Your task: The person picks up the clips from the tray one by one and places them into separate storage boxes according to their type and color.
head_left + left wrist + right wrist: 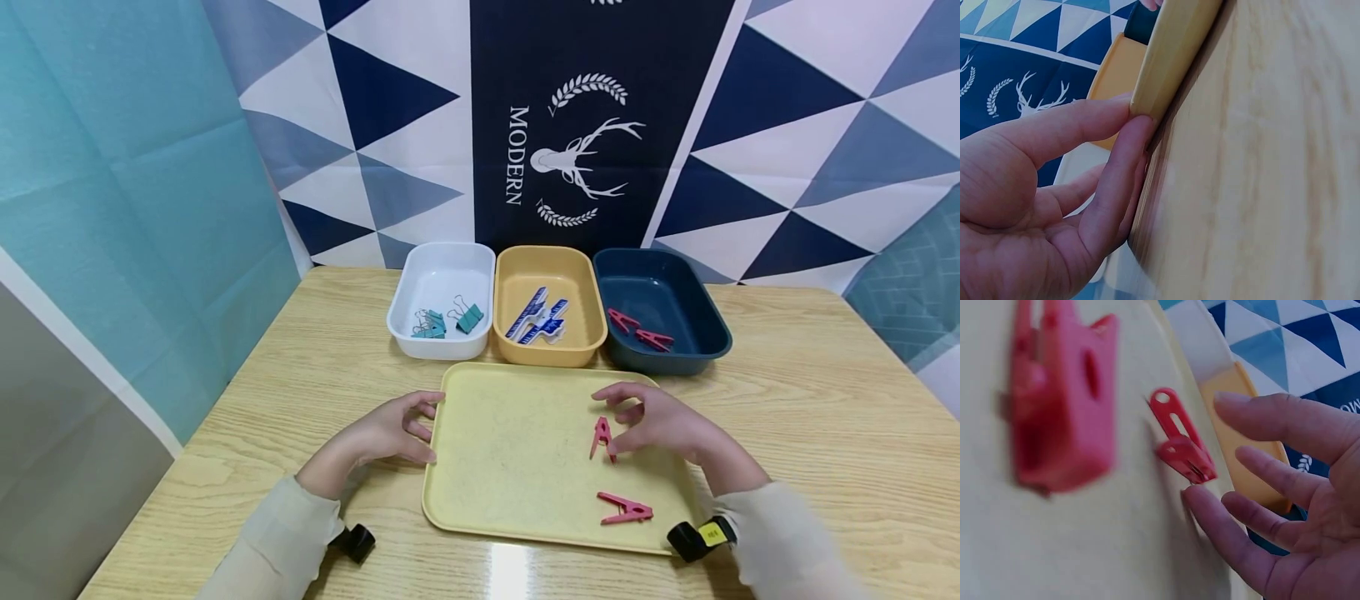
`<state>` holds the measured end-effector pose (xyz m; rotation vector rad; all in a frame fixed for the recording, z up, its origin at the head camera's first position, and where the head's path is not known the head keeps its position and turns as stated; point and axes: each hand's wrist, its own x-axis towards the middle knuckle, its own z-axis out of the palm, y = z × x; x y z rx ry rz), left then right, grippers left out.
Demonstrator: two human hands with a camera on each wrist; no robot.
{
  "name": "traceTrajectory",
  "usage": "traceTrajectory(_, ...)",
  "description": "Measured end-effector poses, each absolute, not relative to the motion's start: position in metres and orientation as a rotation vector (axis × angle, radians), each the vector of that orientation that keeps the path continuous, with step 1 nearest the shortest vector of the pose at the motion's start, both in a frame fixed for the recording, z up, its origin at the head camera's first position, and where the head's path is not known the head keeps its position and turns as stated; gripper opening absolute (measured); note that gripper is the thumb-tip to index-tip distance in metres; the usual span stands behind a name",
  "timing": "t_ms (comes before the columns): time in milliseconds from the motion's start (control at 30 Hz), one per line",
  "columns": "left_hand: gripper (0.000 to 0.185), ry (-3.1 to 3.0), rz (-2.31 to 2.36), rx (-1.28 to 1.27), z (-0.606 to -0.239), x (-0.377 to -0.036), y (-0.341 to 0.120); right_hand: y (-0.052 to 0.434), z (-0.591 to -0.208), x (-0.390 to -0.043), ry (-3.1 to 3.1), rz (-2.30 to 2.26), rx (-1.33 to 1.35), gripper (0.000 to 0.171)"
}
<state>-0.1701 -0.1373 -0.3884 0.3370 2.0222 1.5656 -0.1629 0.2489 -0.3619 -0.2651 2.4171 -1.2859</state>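
Near the tray's right side, my right hand (660, 421) hovers with thumb and fingers spread apart. Its thumb is beside a red clothespin (602, 435), and in the right wrist view a fingertip comes right up to that clothespin (1179, 434) without a grip around it. A second red clothespin (626, 508) lies closer to me on the yellow tray (517, 450). On the opposite side, my left hand (393, 429) holds the tray's left rim. The left wrist view has its bent fingers (1113, 178) at the rim (1169, 56), low over the table.
Behind the tray stand a white bin (442, 262) with teal binder clips (468, 318), a yellow bin (547, 262) with blue-and-white clips (528, 312), and a dark blue bin (645, 275) with red clothespins (654, 339). A patterned cloth backdrop (408, 100) hangs behind the wooden table.
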Motion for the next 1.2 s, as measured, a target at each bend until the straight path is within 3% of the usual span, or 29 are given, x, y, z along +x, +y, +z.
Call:
traceTrajectory(433,0.084,2.03,1.566,0.314,-0.388,-0.169,-0.137,0.236,-0.368,-0.158,2.601,-1.112,-0.456,0.041)
traceTrajectory(933,0.084,2.025,1.567,0.3,-0.389,-0.17,-0.136,0.234,-0.368,-0.157,2.512,-1.28,-0.188,0.027)
traceTrajectory(1200,0.084,2.02,1.569,0.294,-0.387,-0.17,-0.137,0.243,-0.369,-0.161,2.295,-1.569,-0.138,0.031)
